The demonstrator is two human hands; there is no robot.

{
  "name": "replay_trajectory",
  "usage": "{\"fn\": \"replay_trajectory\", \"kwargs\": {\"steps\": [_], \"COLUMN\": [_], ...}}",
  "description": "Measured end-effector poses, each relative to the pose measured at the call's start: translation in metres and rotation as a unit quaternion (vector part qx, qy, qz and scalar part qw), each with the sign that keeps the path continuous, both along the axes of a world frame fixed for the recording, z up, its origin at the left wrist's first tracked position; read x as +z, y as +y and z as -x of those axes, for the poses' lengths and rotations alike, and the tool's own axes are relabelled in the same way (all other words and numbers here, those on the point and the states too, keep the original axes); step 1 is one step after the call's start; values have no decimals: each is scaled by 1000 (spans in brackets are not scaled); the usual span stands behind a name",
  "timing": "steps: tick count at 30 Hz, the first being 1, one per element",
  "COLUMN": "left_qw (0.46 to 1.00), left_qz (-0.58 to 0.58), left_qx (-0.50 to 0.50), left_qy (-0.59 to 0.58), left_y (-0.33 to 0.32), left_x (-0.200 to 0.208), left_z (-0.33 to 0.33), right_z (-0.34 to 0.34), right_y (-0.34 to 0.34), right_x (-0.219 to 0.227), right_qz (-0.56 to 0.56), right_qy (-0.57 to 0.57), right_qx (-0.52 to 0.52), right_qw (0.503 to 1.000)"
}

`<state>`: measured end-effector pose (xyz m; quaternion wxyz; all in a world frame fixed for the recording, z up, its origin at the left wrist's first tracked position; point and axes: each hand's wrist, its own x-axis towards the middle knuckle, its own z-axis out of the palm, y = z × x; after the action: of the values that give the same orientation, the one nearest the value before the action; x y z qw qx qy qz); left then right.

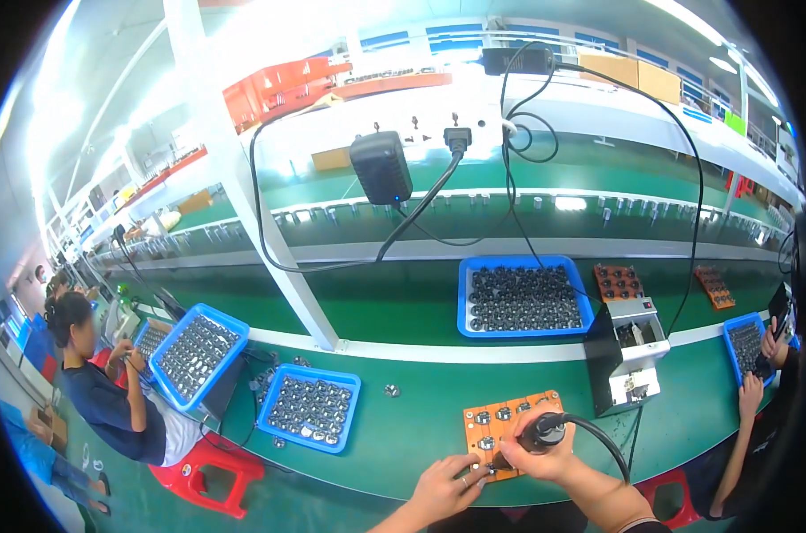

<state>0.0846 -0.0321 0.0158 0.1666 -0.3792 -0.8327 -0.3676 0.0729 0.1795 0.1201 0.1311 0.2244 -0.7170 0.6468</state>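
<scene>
An orange fixture plate (476, 414) lies on the green bench before me, with several small round metal-and-black parts (486, 442) seated in it. My right hand (538, 451) is wrapped round a black corded electric screwdriver (545, 432), its tip pointing down and left over the plate's near left part. At that near left corner is my left hand (447, 490), fingers drawn together and fingertips close to the screwdriver's tip. Whatever lies under those fingertips is too small and covered to make out. A ring shows on one left finger.
Blue trays of similar parts stand left (309, 409), further left (198, 355) and behind (525, 298). A black-and-white machine (629, 355) is right of the plate. Loose parts (392, 390) lie nearby. Cables hang overhead from a power strip. Co-workers (110, 382) sit left and right.
</scene>
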Motion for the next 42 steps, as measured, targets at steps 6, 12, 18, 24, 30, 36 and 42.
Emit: {"fn": "replay_trajectory", "kwargs": {"steps": [6,12,18,24,30,36,42], "left_qw": [1000,1000,999,995,995,997,996], "left_qz": [6,16,49,90,89,80,93], "left_qx": [8,-4,18,18,11,-14,-1], "left_qy": [-6,4,-17,-46,-50,8,8], "left_y": [6,12,4,10,8,19,21], "left_x": [6,2,5,-1,-1,10,13], "left_z": [-1,12,8,3,-5,6,5], "right_z": [-10,-28,-53,-53,-45,-45,-47], "right_y": [8,82,186,227,224,232,235], "right_x": [-6,48,91,79,72,66,63], "right_qz": [149,275,161,121,86,88,68], "right_qy": [-1,95,200,205,176,139,104], "right_qx": [29,-27,-231,-264,-289,-263,-254], "right_qw": [988,956,939,935,937,951,959]}}
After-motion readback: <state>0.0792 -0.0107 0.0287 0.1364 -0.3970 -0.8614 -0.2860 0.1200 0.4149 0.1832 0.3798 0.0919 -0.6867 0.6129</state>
